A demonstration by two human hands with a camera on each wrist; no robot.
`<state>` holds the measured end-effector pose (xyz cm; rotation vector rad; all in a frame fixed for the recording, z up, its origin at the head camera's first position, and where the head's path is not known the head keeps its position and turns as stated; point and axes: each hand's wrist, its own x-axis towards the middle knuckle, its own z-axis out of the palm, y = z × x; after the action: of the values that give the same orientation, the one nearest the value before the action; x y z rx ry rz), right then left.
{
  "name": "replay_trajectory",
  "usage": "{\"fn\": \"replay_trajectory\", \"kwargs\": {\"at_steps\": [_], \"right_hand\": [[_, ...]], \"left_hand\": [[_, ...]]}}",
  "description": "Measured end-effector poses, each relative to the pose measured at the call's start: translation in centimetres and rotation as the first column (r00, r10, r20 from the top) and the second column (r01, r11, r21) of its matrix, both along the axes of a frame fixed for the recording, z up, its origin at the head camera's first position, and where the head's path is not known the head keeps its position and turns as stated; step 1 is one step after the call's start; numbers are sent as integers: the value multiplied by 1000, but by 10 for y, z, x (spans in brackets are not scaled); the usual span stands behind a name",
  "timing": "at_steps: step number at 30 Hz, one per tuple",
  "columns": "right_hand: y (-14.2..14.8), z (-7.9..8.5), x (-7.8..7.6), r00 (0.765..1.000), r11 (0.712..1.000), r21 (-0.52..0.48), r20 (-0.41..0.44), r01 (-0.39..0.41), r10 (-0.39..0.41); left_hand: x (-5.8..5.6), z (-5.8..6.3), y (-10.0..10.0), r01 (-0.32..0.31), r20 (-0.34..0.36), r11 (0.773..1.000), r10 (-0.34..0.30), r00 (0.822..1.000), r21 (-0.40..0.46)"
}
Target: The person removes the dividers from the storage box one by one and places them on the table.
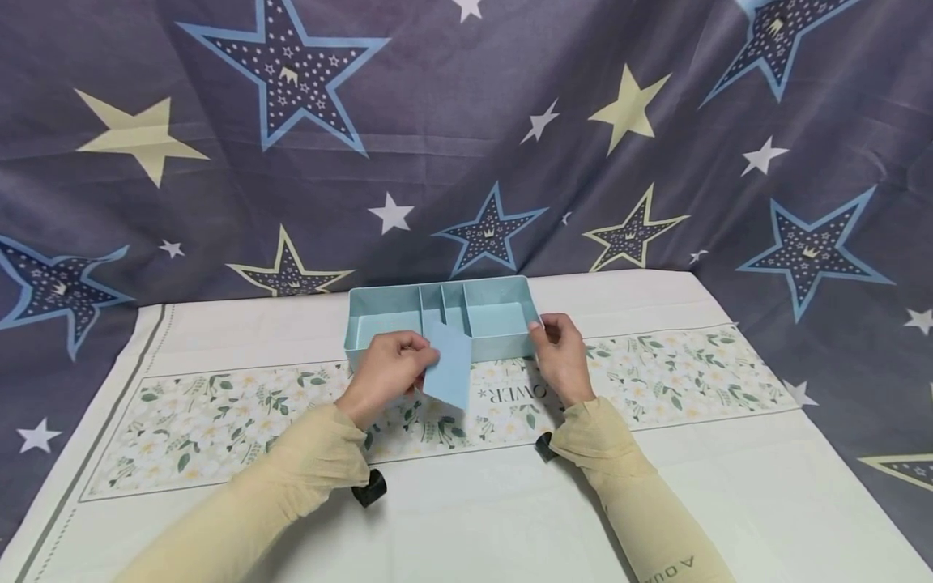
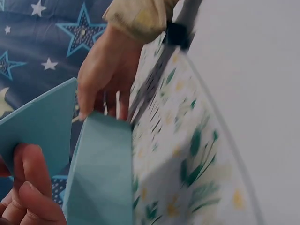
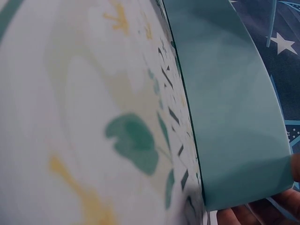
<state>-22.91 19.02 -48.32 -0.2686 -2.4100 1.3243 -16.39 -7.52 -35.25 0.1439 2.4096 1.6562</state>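
A light blue box [image 1: 503, 349] with upright dividers [image 1: 453, 306] stands on the table, its long side facing me. My left hand [image 1: 386, 371] pinches a flat blue panel [image 1: 449, 368] and holds it up in front of the box. In the left wrist view the panel [image 2: 47, 119] is apart from the box wall [image 2: 105, 164]. At the box's right end my right hand [image 1: 563, 356] grips the corner, thumb on the rim. The right wrist view has its fingertips [image 3: 253, 213] around the end of the box [image 3: 229, 103].
A white cloth [image 1: 466, 518] with a flowered, lettered band [image 1: 219, 421] covers the table. Behind the box hangs a dark curtain [image 1: 437, 105] with a star print. Each wrist carries a black device, the left one [image 1: 369, 488] close above the cloth.
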Motion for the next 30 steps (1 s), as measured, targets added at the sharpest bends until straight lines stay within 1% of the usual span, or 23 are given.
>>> {"fn": "replay_trajectory", "kwargs": {"at_steps": [5, 8, 11, 14, 19, 24, 30], "right_hand": [[-1, 1, 0, 1000, 1000, 0, 3, 3, -3], [0, 0, -1, 1000, 1000, 6, 4, 8, -8], [0, -1, -1, 1000, 1000, 9, 2, 7, -7], [1, -1, -1, 1000, 1000, 2, -2, 2, -2], [1, -1, 0, 1000, 1000, 1, -2, -7, 7], [1, -1, 0, 1000, 1000, -5, -5, -8, 8], [1, -3, -1, 1000, 1000, -5, -6, -5, 5]], "left_hand": [[11, -10, 11, 1, 91, 998, -7, 996, 67], [16, -15, 17, 24, 142, 995, -39, 989, 101], [19, -21, 24, 51, 174, 990, -73, 982, 128], [22, -26, 28, 71, 184, 986, -99, 978, 151], [24, -36, 34, 105, 180, 979, -137, 974, 174], [23, -44, 39, 108, 190, 976, -144, 971, 191], [20, -53, 46, 106, 199, 973, -147, 969, 204]]}}
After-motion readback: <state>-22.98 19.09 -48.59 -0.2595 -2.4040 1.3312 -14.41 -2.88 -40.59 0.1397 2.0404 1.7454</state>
